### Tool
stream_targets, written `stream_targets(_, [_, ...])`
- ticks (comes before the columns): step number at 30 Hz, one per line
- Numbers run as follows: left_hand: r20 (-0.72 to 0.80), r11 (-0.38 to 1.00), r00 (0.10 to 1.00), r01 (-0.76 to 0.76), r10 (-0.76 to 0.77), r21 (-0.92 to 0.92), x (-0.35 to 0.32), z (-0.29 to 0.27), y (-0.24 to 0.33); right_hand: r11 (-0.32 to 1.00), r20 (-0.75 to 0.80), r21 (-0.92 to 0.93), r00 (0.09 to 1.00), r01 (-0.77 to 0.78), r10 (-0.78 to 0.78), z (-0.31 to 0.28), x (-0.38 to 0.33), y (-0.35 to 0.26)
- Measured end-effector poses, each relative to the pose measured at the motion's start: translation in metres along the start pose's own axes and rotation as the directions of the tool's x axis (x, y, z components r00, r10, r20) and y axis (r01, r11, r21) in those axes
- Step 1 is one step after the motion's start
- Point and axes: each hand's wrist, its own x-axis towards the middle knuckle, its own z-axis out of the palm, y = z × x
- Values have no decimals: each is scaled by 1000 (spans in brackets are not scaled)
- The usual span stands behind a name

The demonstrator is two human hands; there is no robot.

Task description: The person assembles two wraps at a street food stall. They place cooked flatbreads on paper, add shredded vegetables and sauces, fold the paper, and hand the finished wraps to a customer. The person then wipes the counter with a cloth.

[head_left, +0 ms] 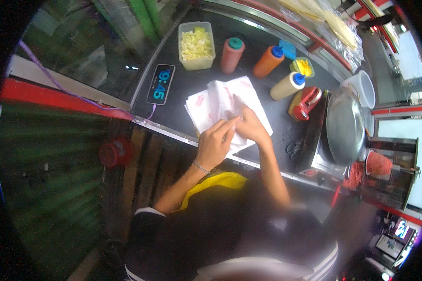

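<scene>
A loose stack of printed white wrapping paper (pixel 255 96) lies on the black counter in front of me. On top of it sits a folded paper wrapper (pixel 215 96), partly see-through, with its lower part hidden under my fingers. My left hand (pixel 215 143) reaches in from the lower left, fingers together and bent over the near part of the wrapper. My right hand (pixel 251 125) is closed on the wrapper's right side, and the fingertips of both hands meet there. Whether the wrapper has anything inside, I cannot tell.
Beyond the paper stand a tub of chopped cabbage (pixel 197 44), a red sauce bottle (pixel 232 55), an orange bottle (pixel 268 61) and a cream bottle (pixel 287 86). A phone (pixel 161 84) lies left, a red-lidded container (pixel 305 103) right, beside a large metal pan (pixel 346 126).
</scene>
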Motion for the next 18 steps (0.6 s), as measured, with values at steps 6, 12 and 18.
stream_targets(6, [-179, 954, 960, 244, -213, 174, -20, -10, -43, 816, -39, -329, 856, 476, -515, -89, 57, -84])
stream_targets(12, [-140, 984, 985, 122, -103, 132, -46, -6, -54, 906, -655, -402, 650, 132, -385, -213, 344, -230])
stream_targets(18, [-105, 968, 970, 229, -219, 99, -40, -17, -55, 748, -591, -663, 638, -35, -494, -209, 516, -218])
